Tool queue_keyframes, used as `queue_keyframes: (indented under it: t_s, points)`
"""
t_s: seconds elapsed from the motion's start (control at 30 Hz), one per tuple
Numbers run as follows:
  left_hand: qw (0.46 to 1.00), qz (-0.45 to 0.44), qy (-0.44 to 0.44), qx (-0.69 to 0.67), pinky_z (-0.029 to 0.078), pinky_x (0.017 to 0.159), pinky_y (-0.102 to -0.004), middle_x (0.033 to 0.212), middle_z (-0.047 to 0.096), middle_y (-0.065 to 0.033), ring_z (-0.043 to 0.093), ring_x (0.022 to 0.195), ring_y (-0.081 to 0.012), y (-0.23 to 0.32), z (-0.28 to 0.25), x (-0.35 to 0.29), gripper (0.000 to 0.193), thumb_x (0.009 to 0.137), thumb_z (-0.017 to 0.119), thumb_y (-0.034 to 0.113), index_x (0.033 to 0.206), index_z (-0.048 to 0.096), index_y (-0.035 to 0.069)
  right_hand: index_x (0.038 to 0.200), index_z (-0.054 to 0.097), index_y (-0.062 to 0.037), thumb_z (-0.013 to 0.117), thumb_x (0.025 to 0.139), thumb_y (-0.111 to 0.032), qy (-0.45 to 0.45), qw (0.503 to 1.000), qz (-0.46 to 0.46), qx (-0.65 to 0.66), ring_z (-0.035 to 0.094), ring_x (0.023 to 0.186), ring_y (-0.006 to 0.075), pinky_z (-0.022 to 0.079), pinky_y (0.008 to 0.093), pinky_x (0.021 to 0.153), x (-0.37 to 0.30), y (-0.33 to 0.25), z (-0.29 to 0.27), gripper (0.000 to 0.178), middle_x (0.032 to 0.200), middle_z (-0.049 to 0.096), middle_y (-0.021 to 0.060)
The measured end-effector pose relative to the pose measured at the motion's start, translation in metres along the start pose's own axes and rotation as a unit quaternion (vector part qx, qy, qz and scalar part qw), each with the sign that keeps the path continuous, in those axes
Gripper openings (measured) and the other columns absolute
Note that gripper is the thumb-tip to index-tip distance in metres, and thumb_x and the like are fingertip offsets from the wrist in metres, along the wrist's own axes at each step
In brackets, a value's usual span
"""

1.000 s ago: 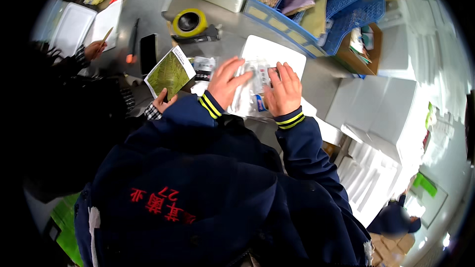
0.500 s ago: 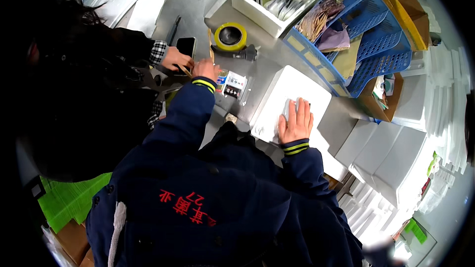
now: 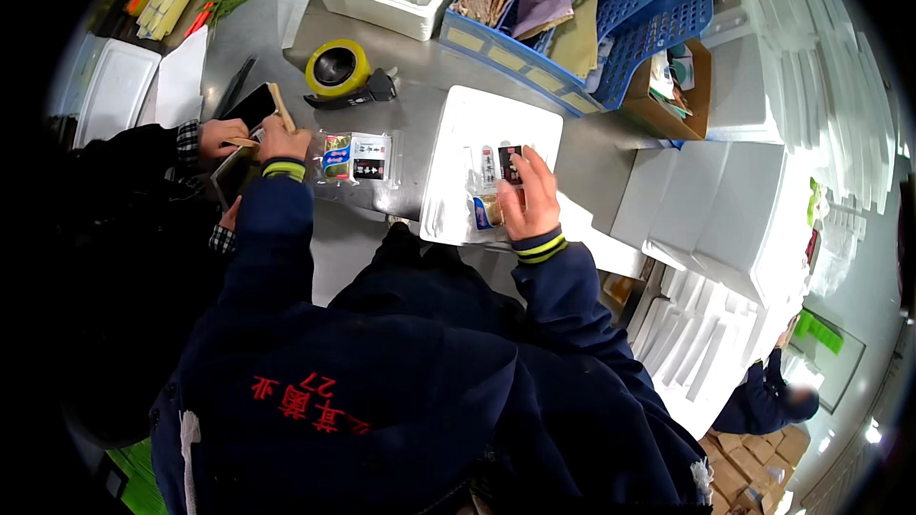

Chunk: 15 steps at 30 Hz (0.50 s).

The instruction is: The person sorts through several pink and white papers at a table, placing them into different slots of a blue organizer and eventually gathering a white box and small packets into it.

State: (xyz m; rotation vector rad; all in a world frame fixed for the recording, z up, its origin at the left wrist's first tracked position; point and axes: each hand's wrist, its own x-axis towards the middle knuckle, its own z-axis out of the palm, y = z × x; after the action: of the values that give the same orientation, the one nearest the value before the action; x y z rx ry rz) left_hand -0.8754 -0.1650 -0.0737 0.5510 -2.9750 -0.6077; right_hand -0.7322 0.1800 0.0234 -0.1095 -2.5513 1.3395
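Observation:
My left hand (image 3: 284,143) is closed around a tan, wooden-looking stick (image 3: 281,107), its lower part hidden by my fingers. To its right, a clear packet (image 3: 355,158) with small printed sachets lies on the metal table. Over a white foam lid (image 3: 447,148) my right hand (image 3: 534,200) is spread, fingers apart, touching the right side of a second clear packet (image 3: 489,164). Part of that packet is covered by the hand. Beside my left hand, a co-worker's hand (image 3: 221,137) holds a flat tan piece next to a dark phone-like slab (image 3: 252,107).
A yellow tape roll (image 3: 336,69) on a black dispenser stands on the metal table (image 3: 420,67). Behind are a white foam box (image 3: 382,4) of packets and a blue divided basket (image 3: 534,65). White foam boxes (image 3: 725,210) are stacked at right. Another person (image 3: 768,399) is farther off.
The view has shifted, so the table things appear farther left. My right hand no longer lies flat over the packet; it has slid to its right side, uncovering the sachets.

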Motion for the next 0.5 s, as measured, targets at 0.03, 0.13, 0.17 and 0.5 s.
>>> queue_keyframes:
  t_s: [0.03, 0.13, 0.17, 0.5]
  points:
    - [1.0, 0.011, 0.016, 0.006, 0.045, 0.064, -0.0448, 0.074, 0.06, -0.018, 0.058, 0.072, -0.0368, 0.005, -0.016, -0.013, 0.036, 0.062, 0.062, 0.021, 0.09, 0.044, 0.007, 0.103, 0.054, 0.0025, 0.058, 0.073, -0.007, 0.027, 0.99, -0.093, -0.099, 0.049, 0.096, 0.0326, 0.042, 0.0358, 0.081, 0.002, 0.003, -0.011, 0.031, 0.109, 0.05, 0.0194]
    - [0.972, 0.155, -0.075, -0.159, 0.043, 0.05, -0.0334, 0.061, 0.053, -0.0077, 0.054, 0.05, -0.0248, 0.06, -0.079, -0.079, 0.03, 0.064, 0.059, 0.005, 0.091, 0.046, 0.006, 0.101, 0.054, 0.0025, 0.057, 0.073, -0.005, 0.051, 0.99, -0.084, -0.099, 0.051, 0.092, 0.032, 0.042, 0.0358, 0.081, -0.002, -0.001, -0.027, 0.03, 0.106, 0.052, 0.0182]
    - [0.963, 0.199, -0.048, -0.177, 0.045, 0.051, -0.0315, 0.061, 0.053, -0.0079, 0.054, 0.051, -0.0249, 0.074, -0.074, -0.102, 0.028, 0.065, 0.059, 0.005, 0.091, 0.048, 0.006, 0.102, 0.054, 0.0024, 0.057, 0.072, -0.004, 0.047, 0.991, -0.089, -0.093, 0.051, 0.091, 0.0322, 0.042, 0.0357, 0.08, -0.003, 0.0, -0.026, 0.03, 0.106, 0.053, 0.0177]
    - [0.893, 0.328, -0.228, -0.206, 0.046, 0.056, -0.0421, 0.076, 0.055, -0.0188, 0.055, 0.065, -0.0363, 0.157, -0.031, -0.195, 0.048, 0.067, 0.055, 0.002, 0.113, 0.04, 0.001, 0.114, 0.047, -0.0021, 0.064, 0.066, -0.007, 0.009, 0.983, -0.067, -0.168, 0.044, 0.1, 0.0365, 0.038, 0.0407, 0.084, -0.01, 0.002, 0.003, 0.051, 0.117, 0.043, 0.0203]
